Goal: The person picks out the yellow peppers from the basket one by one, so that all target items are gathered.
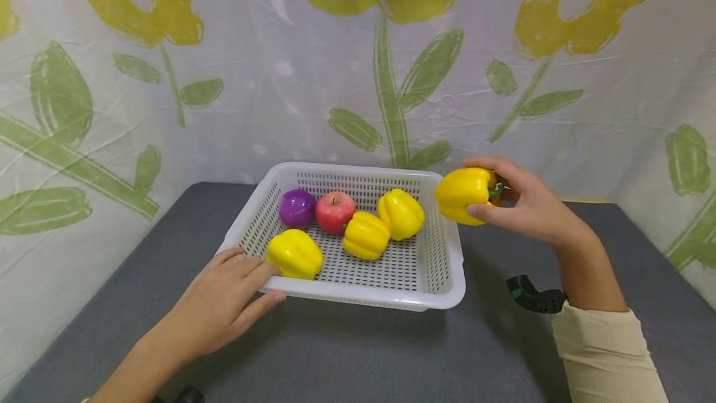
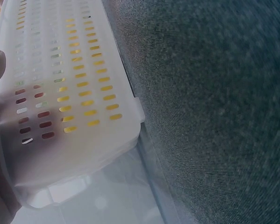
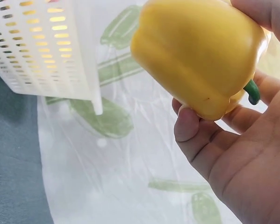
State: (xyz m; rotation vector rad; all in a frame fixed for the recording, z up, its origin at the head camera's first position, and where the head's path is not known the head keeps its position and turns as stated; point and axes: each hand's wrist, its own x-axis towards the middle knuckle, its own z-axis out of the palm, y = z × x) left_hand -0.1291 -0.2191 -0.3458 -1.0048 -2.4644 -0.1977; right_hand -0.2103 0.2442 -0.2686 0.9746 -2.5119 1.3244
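Note:
My right hand (image 1: 523, 201) holds a yellow bell pepper (image 1: 463, 195) with a green stem, just past the right rim of a white plastic basket (image 1: 455, 266). In the right wrist view, thumb and fingers grip this pepper (image 3: 196, 51) around its stem end. The left hand (image 1: 224, 303) grips the basket's front left corner, thumb on the outside and fingers over the rim. Inside the basket lie a purple round item (image 1: 297, 208), a red apple (image 1: 334, 212) and three yellow bell peppers: one near the left fingers (image 1: 294, 254), two (image 1: 366, 236) toward the right.
A dark grey tabletop (image 1: 358, 353) lies under the basket. Behind it hangs a pale cloth (image 1: 252, 79) printed with yellow flowers and green leaves. A black wrist device (image 1: 534, 295) sticks out from the right wrist.

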